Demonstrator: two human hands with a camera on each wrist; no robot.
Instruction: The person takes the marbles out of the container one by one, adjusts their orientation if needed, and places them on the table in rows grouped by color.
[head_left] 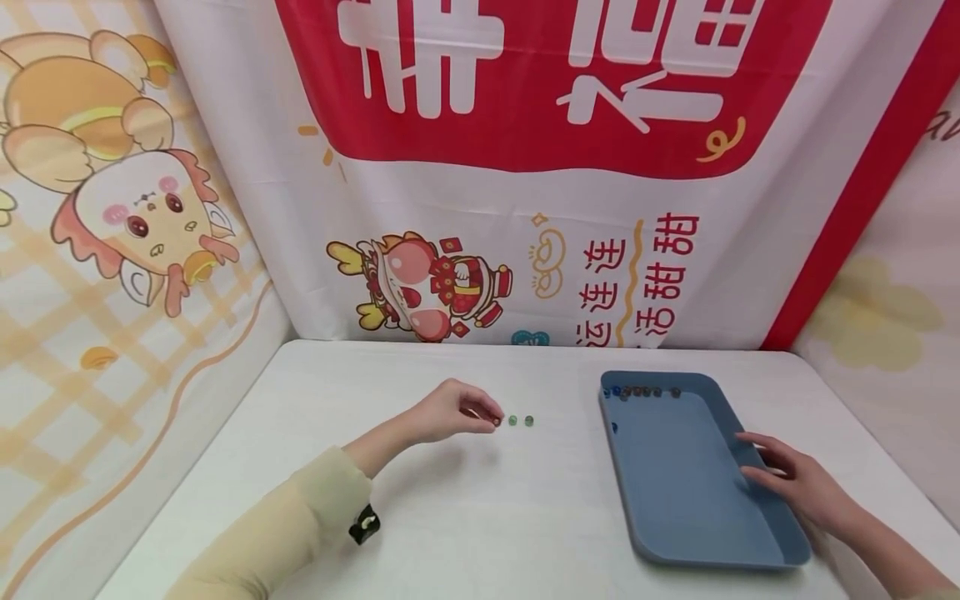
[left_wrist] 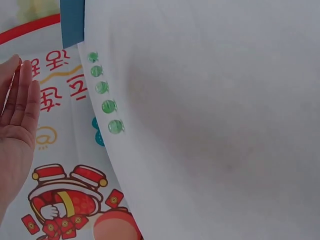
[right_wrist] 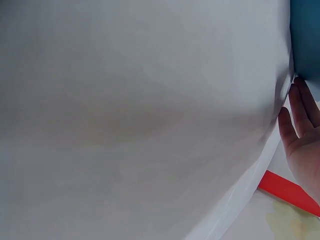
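Observation:
My left hand point(head_left: 459, 410) pinches a dark reddish marble point(head_left: 497, 422) between fingertips and thumb, low over the white table. Just right of the fingertips, two green marbles point(head_left: 521, 421) show in the head view. The left wrist view has a row of several green marbles point(left_wrist: 102, 87), with the left hand point(left_wrist: 19, 107) beside it and a bit of red at its fingertips. On the right, my right hand point(head_left: 802, 487) touches the side rim of a blue tray point(head_left: 693, 500), fingers fairly straight. Its fingers point(right_wrist: 298, 112) reach the tray's edge in the right wrist view.
Several brown and blue marbles point(head_left: 637, 391) lie along the tray's far end, with one blue marble point(head_left: 615, 427) by its left wall. A printed cloth point(head_left: 465, 192) hangs behind the white table point(head_left: 480, 533), and more patterned cloth stands at both sides.

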